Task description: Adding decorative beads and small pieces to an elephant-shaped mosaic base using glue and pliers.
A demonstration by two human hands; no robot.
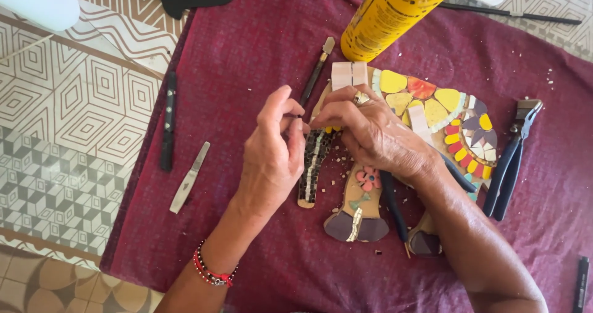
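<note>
A: Your left hand is pinched narrow, thumb to forefinger, on something too small for me to make out, maybe a chip of tile. It sits just above the dark striped trunk of the mosaic elephant on the maroon cloth.

B: And your right hand lies curled over the elephant's head, fingertips meeting the left ones. Whether it grips anything itself, I cannot tell.

A: The risk I see is that pinch. A piece that small could slip from your fingers and vanish among the crumbs scattered on the cloth.

B: Your right wrist also rests across the laid yellow and red tiles. If their glue is wet, leaning there could nudge them out of line.

A: The yellow bottle stands close behind the elephant's back. A quick lift of your hand could knock it over onto the work.

B: The blue-handled nippers lie just beside the elephant's rear, near your forearm, so a sweep of that arm may drag them across the tiles.
</note>
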